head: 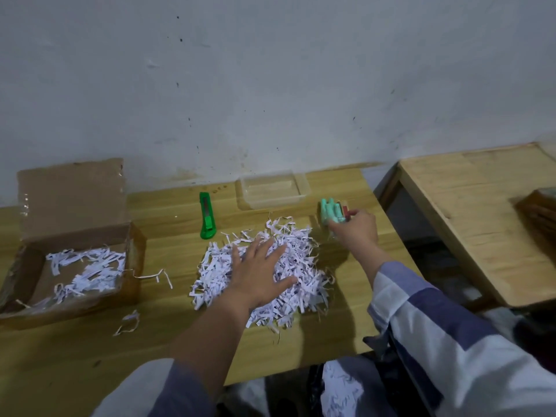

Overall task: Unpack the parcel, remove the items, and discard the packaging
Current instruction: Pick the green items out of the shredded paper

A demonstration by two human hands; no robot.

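Observation:
An open cardboard box [132, 254] sits at the left of the wooden table [168, 335], its flap up, with some shredded paper left inside. A big heap of white shredded paper [304, 251] lies mid-table. My left hand [258, 272] rests flat on the heap, fingers spread. To the right, my right hand [356, 230] grips a pack of mint-green and red items [331, 210] on the table.
A green utility knife [207, 216] lies behind the heap. A clear plastic container [272, 189] stands near the wall. Loose paper strips [129, 322] lie by the box. A second wooden table [475, 218] stands to the right, across a gap.

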